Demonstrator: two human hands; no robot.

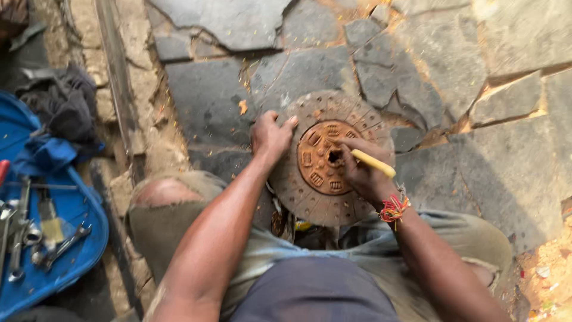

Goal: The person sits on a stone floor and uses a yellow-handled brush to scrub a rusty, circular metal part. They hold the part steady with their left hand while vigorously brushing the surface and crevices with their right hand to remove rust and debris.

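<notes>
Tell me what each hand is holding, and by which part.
The right hand grips a yellow-handled tool by its handle, tip at the hub of the round rusty clutch disc. The left hand presses on the disc's upper-left rim.

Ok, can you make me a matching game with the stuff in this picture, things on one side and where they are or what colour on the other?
Things:
1. Round disc
2. Tool handle
3. Tray
4. Wrist thread

Clues:
A. blue, at the left, holding spanners
B. yellow, gripped in the right hand
C. rusty brown in the middle, under the left hand
D. red and orange, tied on the right arm

Pairs: 1-C, 2-B, 3-A, 4-D
</notes>
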